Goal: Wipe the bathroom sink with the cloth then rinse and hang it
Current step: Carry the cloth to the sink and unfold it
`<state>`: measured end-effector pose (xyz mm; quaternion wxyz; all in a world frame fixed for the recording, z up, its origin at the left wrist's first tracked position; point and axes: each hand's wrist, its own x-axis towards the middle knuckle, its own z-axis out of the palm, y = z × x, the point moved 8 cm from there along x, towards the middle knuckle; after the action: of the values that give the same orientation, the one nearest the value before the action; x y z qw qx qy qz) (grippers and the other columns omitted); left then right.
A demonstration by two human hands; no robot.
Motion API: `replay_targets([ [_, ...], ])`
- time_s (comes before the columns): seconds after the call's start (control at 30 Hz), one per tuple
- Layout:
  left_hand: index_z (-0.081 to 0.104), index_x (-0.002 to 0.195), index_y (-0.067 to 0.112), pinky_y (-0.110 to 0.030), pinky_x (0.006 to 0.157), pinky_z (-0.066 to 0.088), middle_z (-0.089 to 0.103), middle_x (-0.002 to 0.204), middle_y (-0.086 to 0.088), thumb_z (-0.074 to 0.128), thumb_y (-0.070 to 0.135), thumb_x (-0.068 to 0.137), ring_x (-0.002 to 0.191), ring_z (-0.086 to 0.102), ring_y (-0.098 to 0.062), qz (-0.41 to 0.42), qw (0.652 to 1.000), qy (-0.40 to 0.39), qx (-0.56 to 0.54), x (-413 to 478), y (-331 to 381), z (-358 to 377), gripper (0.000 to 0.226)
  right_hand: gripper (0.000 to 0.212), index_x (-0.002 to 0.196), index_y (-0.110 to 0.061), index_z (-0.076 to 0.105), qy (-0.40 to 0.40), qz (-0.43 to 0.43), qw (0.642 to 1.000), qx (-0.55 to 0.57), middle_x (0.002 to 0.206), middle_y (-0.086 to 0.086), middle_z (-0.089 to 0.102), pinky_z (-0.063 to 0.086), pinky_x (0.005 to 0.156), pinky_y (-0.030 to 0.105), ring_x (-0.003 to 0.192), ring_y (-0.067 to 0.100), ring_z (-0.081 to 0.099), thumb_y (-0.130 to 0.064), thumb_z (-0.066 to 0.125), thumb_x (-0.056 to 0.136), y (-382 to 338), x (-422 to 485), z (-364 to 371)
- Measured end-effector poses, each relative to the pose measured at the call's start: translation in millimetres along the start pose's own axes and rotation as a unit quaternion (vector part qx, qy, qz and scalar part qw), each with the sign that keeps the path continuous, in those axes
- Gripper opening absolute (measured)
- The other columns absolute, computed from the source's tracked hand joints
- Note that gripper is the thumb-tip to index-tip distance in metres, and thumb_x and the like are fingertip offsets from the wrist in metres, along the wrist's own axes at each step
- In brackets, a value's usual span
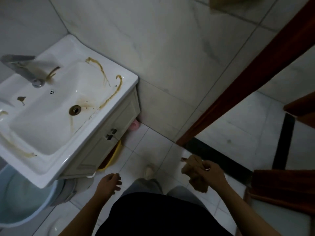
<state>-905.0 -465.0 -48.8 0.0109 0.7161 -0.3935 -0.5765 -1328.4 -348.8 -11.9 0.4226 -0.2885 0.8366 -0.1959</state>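
Note:
A white rectangular sink point(56, 160) fills the left side, streaked with brown stains along its rim and around the drain point(75, 110). A chrome faucet point(25, 69) stands at its back left. My right hand point(210, 174) is shut on a crumpled tan cloth point(193, 171), held low over the floor, well to the right of the sink. My left hand point(109, 183) hangs open and holds nothing, just below the sink's front corner.
A cream cabinet point(109, 130) sits under the sink. A light blue basin point(22, 195) and a yellow basin point(112, 159) stand on the white tile floor. A red-brown door frame point(247, 79) runs diagonally at right. A tiled wall rises behind.

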Motion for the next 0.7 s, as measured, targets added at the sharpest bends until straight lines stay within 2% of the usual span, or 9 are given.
replay_targets([
  [0.1,0.067,0.100,0.002,-0.034,0.069,0.048,0.072,0.095,-0.018,0.048,0.025,0.104,0.078,0.067,-0.032,0.058,0.998,-0.009,0.014,19.2,67.0,-1.9,0.030,0.023,0.087,-0.004,0.067,0.013,-0.005,1.000,-0.013,0.081,0.013,0.068,0.051,0.068,0.036,0.074,0.024,0.065,-0.025,0.075,0.087,-18.0,26.7,-17.4],
  [0.2,0.065,0.102,0.008,-0.039,0.075,0.053,0.071,0.099,-0.014,0.043,0.028,0.105,0.087,0.069,-0.033,0.103,0.994,-0.008,0.018,29.9,117.8,-13.1,0.029,0.025,0.081,-0.003,0.065,-0.005,-0.003,1.000,-0.020,0.078,0.018,0.067,0.055,0.074,0.046,0.077,0.035,0.066,-0.025,0.075,0.086,-42.0,53.7,-19.0],
  [0.3,0.064,0.106,0.009,-0.037,0.075,0.053,0.070,0.100,-0.011,0.040,0.027,0.107,0.087,0.068,-0.028,0.111,0.994,0.021,-0.003,35.8,140.2,-33.5,0.030,0.025,0.072,-0.009,0.061,-0.038,-0.021,0.998,-0.037,0.069,0.009,0.063,0.051,0.068,0.039,0.071,0.028,0.062,-0.023,0.077,0.084,-86.7,83.9,-6.6],
  [0.37,0.065,0.106,0.010,-0.037,0.075,0.053,0.070,0.098,-0.009,0.040,0.027,0.107,0.088,0.069,-0.027,0.100,0.993,0.053,-0.030,35.1,136.3,-50.1,0.031,0.024,0.072,-0.015,0.061,-0.081,-0.049,0.995,-0.041,0.069,0.001,0.062,0.047,0.063,0.032,0.071,0.022,0.060,-0.027,0.079,0.081,-128.3,105.4,12.9],
  [0.43,0.067,0.104,0.009,-0.038,0.076,0.054,0.071,0.097,-0.009,0.041,0.027,0.106,0.087,0.070,-0.028,0.072,0.991,0.083,-0.071,31.4,119.5,-65.7,0.031,0.023,0.075,-0.018,0.065,-0.118,-0.077,0.989,-0.052,0.069,-0.001,0.066,0.051,0.063,0.035,0.069,0.022,0.064,-0.035,0.080,0.077,-173.3,128.0,37.1],
  [0.57,0.068,0.099,0.010,-0.037,0.073,0.052,0.074,0.096,-0.010,0.044,0.028,0.105,0.085,0.071,-0.031,-0.013,0.973,0.166,-0.163,10.0,66.8,-89.8,0.030,0.023,0.066,-0.020,0.061,-0.192,-0.200,0.956,-0.099,0.060,-0.007,0.060,0.045,0.063,0.035,0.062,0.013,0.057,-0.024,0.080,0.079,-284.0,152.8,95.2],
  [0.63,0.069,0.097,0.009,-0.036,0.071,0.051,0.074,0.096,-0.012,0.046,0.027,0.104,0.085,0.071,-0.033,-0.051,0.955,0.202,-0.210,-4.2,42.3,-95.4,0.029,0.018,0.071,-0.022,0.064,-0.231,-0.242,0.936,-0.111,0.065,-0.007,0.064,0.048,0.064,0.035,0.066,0.016,0.062,-0.024,0.080,0.078,-337.2,150.9,123.7],
  [0.7,0.069,0.097,0.008,-0.036,0.071,0.050,0.075,0.096,-0.013,0.048,0.027,0.103,0.084,0.071,-0.032,-0.074,0.938,0.230,-0.248,-17.7,24.9,-97.5,0.029,0.011,0.081,-0.023,0.068,-0.268,-0.276,0.916,-0.113,0.075,-0.007,0.069,0.050,0.065,0.030,0.071,0.011,0.066,-0.023,0.079,0.081,-382.9,139.4,149.1],
])
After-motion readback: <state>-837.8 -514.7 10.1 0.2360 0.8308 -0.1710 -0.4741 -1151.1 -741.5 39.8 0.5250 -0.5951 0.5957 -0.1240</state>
